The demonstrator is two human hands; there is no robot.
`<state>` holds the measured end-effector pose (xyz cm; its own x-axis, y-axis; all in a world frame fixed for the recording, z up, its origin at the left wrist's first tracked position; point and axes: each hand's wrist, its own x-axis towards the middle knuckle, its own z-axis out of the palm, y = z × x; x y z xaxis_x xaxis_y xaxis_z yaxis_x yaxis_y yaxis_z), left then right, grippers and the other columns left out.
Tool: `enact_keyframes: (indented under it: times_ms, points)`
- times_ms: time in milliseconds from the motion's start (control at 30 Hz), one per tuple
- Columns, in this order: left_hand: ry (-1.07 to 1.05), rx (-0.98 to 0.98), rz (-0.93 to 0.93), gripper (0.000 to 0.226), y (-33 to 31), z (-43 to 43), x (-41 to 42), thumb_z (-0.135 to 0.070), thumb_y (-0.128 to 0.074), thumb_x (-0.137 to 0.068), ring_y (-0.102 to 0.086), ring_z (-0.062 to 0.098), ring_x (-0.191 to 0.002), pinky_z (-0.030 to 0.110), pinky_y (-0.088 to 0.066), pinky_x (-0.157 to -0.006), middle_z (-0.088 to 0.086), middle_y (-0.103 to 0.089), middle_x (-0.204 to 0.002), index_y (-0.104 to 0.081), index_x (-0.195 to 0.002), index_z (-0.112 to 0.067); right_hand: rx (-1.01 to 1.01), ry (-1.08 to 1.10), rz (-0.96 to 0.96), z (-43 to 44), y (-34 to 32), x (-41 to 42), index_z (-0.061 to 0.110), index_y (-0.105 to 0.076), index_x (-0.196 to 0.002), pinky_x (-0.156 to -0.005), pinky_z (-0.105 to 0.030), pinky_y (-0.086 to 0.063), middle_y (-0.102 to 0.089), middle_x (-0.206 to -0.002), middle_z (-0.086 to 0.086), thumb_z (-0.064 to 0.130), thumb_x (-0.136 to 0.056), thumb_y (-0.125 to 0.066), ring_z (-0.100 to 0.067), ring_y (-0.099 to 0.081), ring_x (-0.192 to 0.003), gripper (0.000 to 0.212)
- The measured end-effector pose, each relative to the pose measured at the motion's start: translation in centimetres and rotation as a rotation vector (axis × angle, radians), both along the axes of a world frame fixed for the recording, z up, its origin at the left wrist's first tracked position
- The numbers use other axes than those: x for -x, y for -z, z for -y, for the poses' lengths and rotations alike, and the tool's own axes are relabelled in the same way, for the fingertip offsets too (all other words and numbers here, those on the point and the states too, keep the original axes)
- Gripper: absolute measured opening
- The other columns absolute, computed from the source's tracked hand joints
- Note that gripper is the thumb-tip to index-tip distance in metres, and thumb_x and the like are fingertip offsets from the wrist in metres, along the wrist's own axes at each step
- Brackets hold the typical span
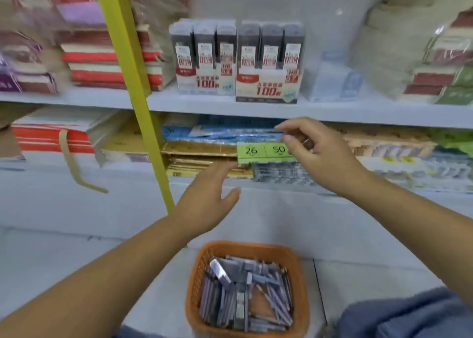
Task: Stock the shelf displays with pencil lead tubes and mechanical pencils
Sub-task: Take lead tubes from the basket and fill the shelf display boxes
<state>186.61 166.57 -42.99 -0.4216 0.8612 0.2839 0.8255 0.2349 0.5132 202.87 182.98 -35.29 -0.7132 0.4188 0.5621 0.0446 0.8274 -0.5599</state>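
Now our left hand [208, 197] hovers open-fingered before the lower shelf [115, 176]; display boxes [238, 61] stand above, lead tubes [243, 299] fill the orange basket [256, 248] below, and our right hand [317, 158] curls by a green pack [261, 153], grip unclear.

Left display box [207, 81], upper shelf [358, 112] near its front edge: big red "100", Chinese line above it too blurred to read, red tab "HB 0.5" at the box's top right corner. Right display box [267, 86], touching the first: red "100", tab "HB 0.7". Tube labels [206, 54] in both boxes: white with red blocks, text unreadable. Green pack [263, 153] below the shelf edge: black "26" and "50", line between them; right hand [314, 153] thumb covers what follows "50". Blue pack [176, 131], left of it: looks like "26", blurred.
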Motion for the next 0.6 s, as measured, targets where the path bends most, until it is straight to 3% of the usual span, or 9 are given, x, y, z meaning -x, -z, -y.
enact_keyframes:
  times_ms: [133,267,367,500,600]
  points:
    - [0.033,0.42,0.124,0.057,10.0,3.0,0.4,-0.035,-0.058,-0.1,-0.041,0.024,-0.14,0.032,-0.032,-0.112,0.007,-0.04,-0.155,-0.038,-0.151,-0.018,0.336,0.055,0.494,-0.3,13.2,-2.0,0.027,-0.059,-0.12,-0.065,-0.012,-0.039,-0.057,-0.107,0.005,0.021,-0.099,-0.051,-0.002,-0.054,-0.082,0.023]
    - [-0.036,0.548,0.337,0.046,19.2,3.8,-0.8,-0.023,-0.061,-0.098,-0.053,0.032,-0.126,0.03,-0.039,-0.099,0.015,-0.051,-0.143,-0.049,-0.141,-0.01,0.581,0.179,0.785,0.1,26.1,-3.7,0.016,-0.057,-0.122,-0.075,-0.026,-0.043,-0.06,-0.116,-0.007,0.023,-0.098,-0.052,-0.019,-0.058,-0.095,0.026]
    - [-0.072,0.615,0.463,0.028,24.6,3.9,-1.8,-0.013,-0.064,-0.093,-0.062,0.034,-0.107,0.031,-0.046,-0.088,0.016,-0.064,-0.117,-0.062,-0.12,-0.01,0.717,0.228,0.927,0.9,33.3,-4.7,0.004,-0.057,-0.122,-0.085,-0.043,-0.05,-0.06,-0.114,-0.022,0.02,-0.099,-0.051,-0.037,-0.06,-0.098,0.029]
    - [-0.153,0.643,0.535,0.027,29.4,3.8,-1.7,-0.016,-0.064,-0.092,-0.06,0.033,-0.106,0.041,-0.048,-0.09,0.013,-0.063,-0.114,-0.062,-0.117,-0.005,0.775,0.249,0.999,1.6,38.7,-3.5,0.015,-0.052,-0.132,-0.083,-0.034,-0.049,-0.061,-0.124,-0.014,0.019,-0.097,-0.053,-0.029,-0.062,-0.104,0.035]
    - [-0.263,0.617,0.59,0.037,31.4,3.0,-0.7,-0.018,-0.066,-0.092,-0.061,0.03,-0.108,0.035,-0.048,-0.088,0.011,-0.064,-0.119,-0.059,-0.127,-0.008,0.612,0.258,0.94,1.4,41.1,-0.6,0.02,-0.055,-0.13,-0.095,-0.036,-0.044,-0.056,-0.13,-0.008,0.025,-0.095,-0.055,-0.029,-0.052,-0.12,0.036]
